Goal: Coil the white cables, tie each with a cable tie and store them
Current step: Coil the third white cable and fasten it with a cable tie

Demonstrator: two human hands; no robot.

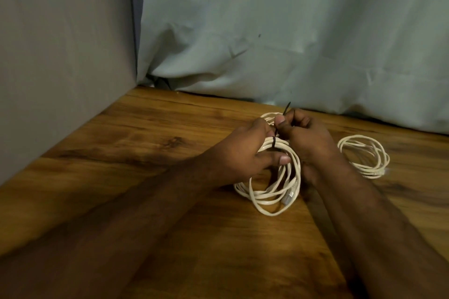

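Holding the coiled white cable (269,192) in the left hand (245,155), pulling the black cable tie (286,110) tight with the right hand (303,133), second coil (364,156) near the table's (121,153) back edge waiting.

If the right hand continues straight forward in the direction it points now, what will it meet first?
Probably the pale cloth backdrop beyond the table edge. The right hand, pinching the black cable tie, points away from the person; depth is unclear.
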